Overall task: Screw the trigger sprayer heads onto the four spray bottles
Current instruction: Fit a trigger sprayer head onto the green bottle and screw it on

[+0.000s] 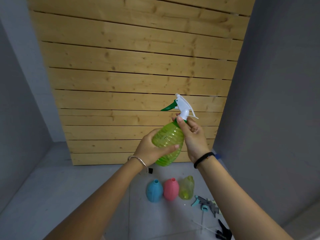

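I hold a ribbed green spray bottle [167, 141] up in the air in front of a wooden wall. My left hand [152, 149] grips its body from the left. A white sprayer head [183, 106] with a green trigger sits on the bottle's neck, and my right hand [192, 135] pinches the green collar at its base. On the floor below stand a blue bottle [154, 191], a pink bottle [171, 188] and a yellow-green bottle [186, 187], all with bare necks. Loose sprayer heads [207, 204] with dip tubes lie to their right.
A wall of pale wooden planks [135, 75] rises straight ahead, with grey walls on both sides. The floor is grey tile [86, 187]. A small black object [151, 170] lies on it under my left wrist, and a black sprayer part [224, 231] lies at the lower right.
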Available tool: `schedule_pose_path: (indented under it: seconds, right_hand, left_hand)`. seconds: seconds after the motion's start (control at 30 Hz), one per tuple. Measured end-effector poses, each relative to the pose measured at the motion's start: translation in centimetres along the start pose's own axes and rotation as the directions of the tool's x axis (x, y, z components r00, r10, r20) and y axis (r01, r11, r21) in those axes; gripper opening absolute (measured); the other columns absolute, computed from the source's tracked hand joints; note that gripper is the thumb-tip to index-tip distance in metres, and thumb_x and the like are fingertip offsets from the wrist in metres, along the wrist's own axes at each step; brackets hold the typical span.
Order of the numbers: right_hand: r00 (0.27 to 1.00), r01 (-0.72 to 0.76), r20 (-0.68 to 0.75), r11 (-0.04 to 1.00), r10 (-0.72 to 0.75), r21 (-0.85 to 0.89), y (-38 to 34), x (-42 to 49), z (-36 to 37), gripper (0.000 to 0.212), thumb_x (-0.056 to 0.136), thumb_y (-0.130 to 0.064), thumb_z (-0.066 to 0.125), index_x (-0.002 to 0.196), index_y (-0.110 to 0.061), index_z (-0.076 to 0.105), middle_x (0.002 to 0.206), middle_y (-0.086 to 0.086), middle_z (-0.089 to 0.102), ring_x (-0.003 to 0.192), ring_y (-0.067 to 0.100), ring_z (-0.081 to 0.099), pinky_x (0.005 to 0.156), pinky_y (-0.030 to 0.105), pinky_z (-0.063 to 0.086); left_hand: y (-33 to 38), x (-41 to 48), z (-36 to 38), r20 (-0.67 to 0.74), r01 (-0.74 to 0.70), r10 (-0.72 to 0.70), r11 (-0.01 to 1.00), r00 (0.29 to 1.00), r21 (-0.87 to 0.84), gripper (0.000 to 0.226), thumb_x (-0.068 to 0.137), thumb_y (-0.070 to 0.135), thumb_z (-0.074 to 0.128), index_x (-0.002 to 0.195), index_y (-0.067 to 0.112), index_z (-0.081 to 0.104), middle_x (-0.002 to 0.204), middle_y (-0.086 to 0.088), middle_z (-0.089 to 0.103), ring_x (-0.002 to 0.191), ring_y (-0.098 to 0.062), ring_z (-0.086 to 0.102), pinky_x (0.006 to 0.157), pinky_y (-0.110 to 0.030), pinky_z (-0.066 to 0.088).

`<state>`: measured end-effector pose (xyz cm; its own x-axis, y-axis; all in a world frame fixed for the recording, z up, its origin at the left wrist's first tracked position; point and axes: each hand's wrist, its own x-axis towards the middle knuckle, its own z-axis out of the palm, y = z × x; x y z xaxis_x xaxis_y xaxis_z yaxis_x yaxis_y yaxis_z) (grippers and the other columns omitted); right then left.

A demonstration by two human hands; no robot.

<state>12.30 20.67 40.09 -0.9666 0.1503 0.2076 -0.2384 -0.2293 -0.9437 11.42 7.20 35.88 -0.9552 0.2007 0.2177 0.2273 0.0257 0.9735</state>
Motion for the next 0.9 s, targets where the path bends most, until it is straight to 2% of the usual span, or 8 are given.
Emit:
schedule_pose_path:
  seconds: [0.2, 0.3, 0.4, 0.5, 0.63, 0.77, 0.83, 0.9]
  right_hand:
    - [0.975, -0.052, 0.213, 0.997, 0.063, -0.055, 0.6, 0.7, -0.8, 0.020, 0.089, -0.020, 0.060, 0.107, -0.024, 0.066, 0.104, -0.003, 0.073, 0.095, 0.004, 0.068, 0.083, 0.020, 0.055]
    - [0.977, -0.090, 0.188, 0.994, 0.102, -0.068, 1.9, 1.6, -0.7, 0.021, 0.087, -0.012, 0.061, 0.106, -0.020, 0.065, 0.113, 0.007, 0.070, 0.096, 0.009, 0.067, 0.089, 0.025, 0.054]
    - [0.981, -0.102, 0.158, 0.990, 0.117, -0.100, 4.0, 2.4, 0.0, 0.024, 0.081, -0.007, 0.068, 0.105, -0.012, 0.067, 0.108, 0.012, 0.070, 0.094, 0.016, 0.067, 0.092, 0.032, 0.053]
    - [0.979, -0.064, 0.183, 0.987, 0.090, -0.147, 5.9, 3.6, 0.8, 0.030, 0.077, -0.002, 0.072, 0.106, -0.005, 0.066, 0.099, 0.008, 0.072, 0.088, 0.009, 0.068, 0.083, 0.022, 0.055]
    - [0.955, -0.046, 0.275, 0.973, 0.109, -0.226, 8.8, 5.3, 1.1, 0.031, 0.076, 0.000, 0.072, 0.105, -0.007, 0.067, 0.101, 0.007, 0.071, 0.091, 0.009, 0.067, 0.083, 0.018, 0.054]
    - [0.831, -0.181, 0.454, 0.928, 0.321, -0.326, 12.4, 7.5, 0.2, 0.039, 0.078, -0.001, 0.069, 0.115, -0.014, 0.064, 0.119, 0.003, 0.067, 0.113, 0.011, 0.061, 0.100, 0.025, 0.046]
    - [0.711, -0.312, 0.541, 0.891, 0.449, -0.330, 13.9, 8.4, -0.2, 0.037, 0.080, -0.015, 0.068, 0.117, -0.017, 0.064, 0.118, -0.001, 0.067, 0.112, 0.009, 0.061, 0.099, 0.024, 0.045]
    - [0.668, -0.387, 0.535, 0.856, 0.517, -0.343, 15.6, 8.9, -0.2, 0.040, 0.077, -0.040, 0.065, 0.109, -0.017, 0.069, 0.114, -0.002, 0.069, 0.109, 0.009, 0.062, 0.099, 0.027, 0.045]
  left_hand:
    - [-1.3, 0.3, -2.0, 0.117, 0.167, -0.161, 0.985, 0.980, -0.041, 0.064, 0.054, 0.048, 0.079, 0.110, 0.030, 0.056, 0.103, 0.006, 0.069, 0.091, -0.006, 0.068, 0.074, -0.021, 0.054]
    - [-2.5, 0.8, -3.1, 0.058, 0.162, -0.160, 0.987, 0.985, -0.023, 0.067, 0.050, 0.051, 0.078, 0.109, 0.033, 0.051, 0.112, 0.003, 0.065, 0.096, -0.005, 0.066, 0.082, -0.024, 0.054]
    - [-4.0, 1.5, -3.7, -0.043, 0.100, -0.096, 0.990, 0.994, 0.097, 0.073, 0.048, 0.052, 0.079, 0.112, 0.031, 0.052, 0.117, 0.005, 0.061, 0.105, -0.008, 0.060, 0.091, -0.027, 0.050]
    - [-5.6, 2.6, -4.8, -0.034, 0.056, -0.049, 0.971, 0.998, 0.231, 0.068, 0.053, 0.049, 0.082, 0.113, 0.029, 0.055, 0.111, 0.008, 0.063, 0.101, -0.004, 0.059, 0.083, -0.016, 0.048]
    - [-8.8, 3.8, -6.3, -0.012, 0.094, -0.095, 0.944, 0.995, 0.315, 0.063, 0.057, 0.045, 0.082, 0.114, 0.031, 0.056, 0.112, 0.011, 0.063, 0.103, -0.008, 0.058, 0.084, -0.022, 0.049]
    - [-12.9, 4.7, -7.7, -0.031, 0.138, -0.135, 0.932, 0.990, 0.334, 0.059, 0.059, 0.037, 0.086, 0.108, 0.036, 0.053, 0.102, 0.024, 0.059, 0.095, 0.001, 0.057, 0.070, -0.007, 0.045]
    - [-15.0, 4.8, -8.3, -0.044, 0.183, -0.179, 0.926, 0.983, 0.331, 0.059, 0.061, 0.033, 0.086, 0.109, 0.036, 0.053, 0.103, 0.022, 0.059, 0.096, -0.004, 0.058, 0.078, -0.018, 0.049]
    - [-17.1, 4.7, -8.6, -0.030, 0.216, -0.217, 0.927, 0.976, 0.305, 0.057, 0.062, 0.028, 0.086, 0.106, 0.041, 0.051, 0.105, 0.020, 0.060, 0.098, -0.003, 0.058, 0.082, -0.023, 0.049]
